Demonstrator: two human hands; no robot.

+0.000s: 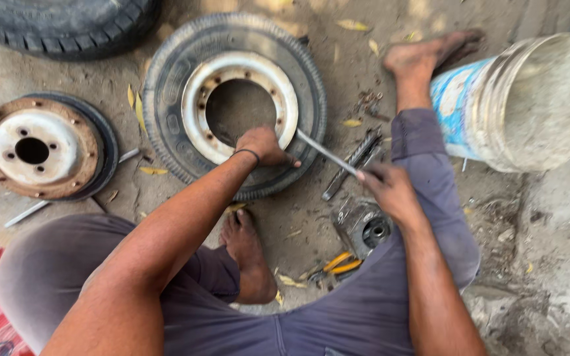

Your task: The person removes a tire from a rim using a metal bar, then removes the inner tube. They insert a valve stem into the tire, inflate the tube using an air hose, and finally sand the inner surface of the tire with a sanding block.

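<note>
A small black tyre [173,92] on a white steel rim [196,99] lies flat on the dirt in front of me. My left hand [263,146] presses on the rim's near edge, a dark band on its wrist. My right hand [390,191] grips a thin metal rod [324,153] by its near end. The rod's far tip reaches the tyre's near right edge, beside my left hand. My bare feet rest on the ground, one [245,250] near the tyre, the other [423,59] beside a bucket.
A white and blue plastic bucket [522,99] lies tilted at the right. A rusty wheel disc [41,148] lies at the left, another tyre [61,26] at the top left. Yellow-handled pliers [338,265], a metal hub part [367,227] and loose tools [357,158] lie near my right knee.
</note>
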